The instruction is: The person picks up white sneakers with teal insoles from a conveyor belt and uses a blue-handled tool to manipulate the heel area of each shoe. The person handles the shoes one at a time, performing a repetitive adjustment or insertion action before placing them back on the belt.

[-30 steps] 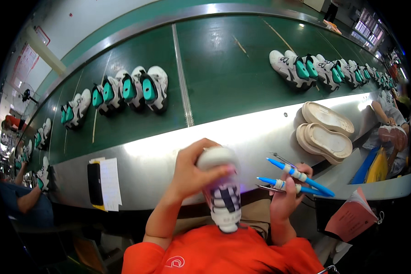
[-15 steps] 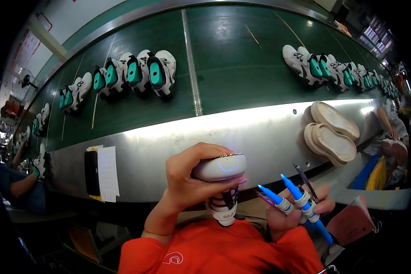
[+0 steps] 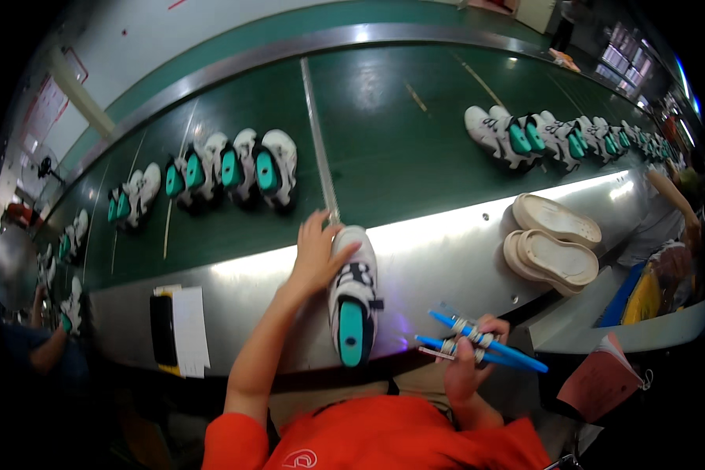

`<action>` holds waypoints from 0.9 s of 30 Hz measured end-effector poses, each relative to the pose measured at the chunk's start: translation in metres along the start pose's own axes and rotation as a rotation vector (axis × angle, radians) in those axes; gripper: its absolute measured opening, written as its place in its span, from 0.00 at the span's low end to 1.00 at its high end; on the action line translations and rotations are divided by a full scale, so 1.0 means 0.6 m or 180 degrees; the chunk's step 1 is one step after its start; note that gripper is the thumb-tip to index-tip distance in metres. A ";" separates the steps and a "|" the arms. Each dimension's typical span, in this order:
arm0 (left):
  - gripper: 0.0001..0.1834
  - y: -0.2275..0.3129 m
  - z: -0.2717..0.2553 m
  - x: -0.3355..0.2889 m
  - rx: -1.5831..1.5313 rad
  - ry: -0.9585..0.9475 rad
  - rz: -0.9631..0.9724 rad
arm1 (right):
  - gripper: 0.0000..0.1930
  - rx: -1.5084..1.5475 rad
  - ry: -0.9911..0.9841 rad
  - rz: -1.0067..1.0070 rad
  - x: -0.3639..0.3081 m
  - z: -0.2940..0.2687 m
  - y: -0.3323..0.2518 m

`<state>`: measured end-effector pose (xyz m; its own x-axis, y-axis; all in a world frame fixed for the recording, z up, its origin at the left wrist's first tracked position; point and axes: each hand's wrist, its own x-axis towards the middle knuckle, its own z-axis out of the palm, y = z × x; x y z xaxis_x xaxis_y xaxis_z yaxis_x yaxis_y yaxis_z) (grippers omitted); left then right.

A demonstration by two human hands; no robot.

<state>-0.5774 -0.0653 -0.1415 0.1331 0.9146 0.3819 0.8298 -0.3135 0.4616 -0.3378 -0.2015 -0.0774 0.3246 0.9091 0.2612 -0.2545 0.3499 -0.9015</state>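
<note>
A white-and-black sneaker (image 3: 353, 294) with a teal insole stands upright on the metal ledge, its toe pointing away from me. My left hand (image 3: 319, 262) lies along the left side of its toe, fingers stretched forward and thumb resting on the upper. In my right hand (image 3: 470, 364), closed at the right of the shoe, are blue pens (image 3: 517, 357) wrapped with pale bands. A thin pointed tool beside the pens is partly hidden by my fingers.
Beyond the metal ledge (image 3: 423, 258) runs a green conveyor belt (image 3: 384, 141) carrying rows of similar sneakers (image 3: 270, 172). Cream soles (image 3: 560, 254) lie on the ledge at right. A black phone (image 3: 163, 329) and white paper (image 3: 189, 329) lie at left. People work at both sides.
My left hand has lowered the sneaker from in front of me onto the ledge, and its fingers have straightened. The right hand has shifted slightly left with the pens, which now tilt flatter.
</note>
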 end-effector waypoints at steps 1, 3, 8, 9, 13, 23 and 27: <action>0.26 -0.005 0.007 -0.017 -0.0849 -0.0154 -0.0387 | 0.15 0.0000 0.0069 0.0188 -0.004 -0.007 0.007; 0.30 0.027 -0.028 -0.039 -0.1541 -0.0065 -0.0308 | 0.15 -0.0009 0.0127 0.0348 -0.012 -0.037 0.020; 0.70 0.121 -0.073 -0.201 -0.2423 -0.0886 -0.0566 | 0.16 0.0407 -0.0033 0.0920 -0.025 -0.060 0.044; 0.67 0.144 -0.077 -0.213 -0.1776 -0.0760 -0.0394 | 0.16 0.0398 0.0079 0.1143 -0.027 -0.064 0.051; 0.62 0.151 -0.031 -0.199 -0.1360 -0.0262 -0.0427 | 0.12 0.0287 0.0282 0.1182 -0.028 -0.049 0.060; 0.56 0.132 0.053 0.109 -0.1732 -0.0178 0.0285 | 0.11 0.0158 0.0405 0.0397 -0.028 -0.056 0.055; 0.48 0.034 0.019 0.051 -0.1353 0.2660 -0.0887 | 0.11 0.0197 0.0424 0.0621 -0.033 -0.056 0.063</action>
<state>-0.5499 -0.0407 -0.1294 -0.6010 0.5455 0.5842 0.4871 -0.3295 0.8088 -0.3234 -0.2141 -0.1281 0.3800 0.9244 0.0327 -0.3783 0.1876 -0.9065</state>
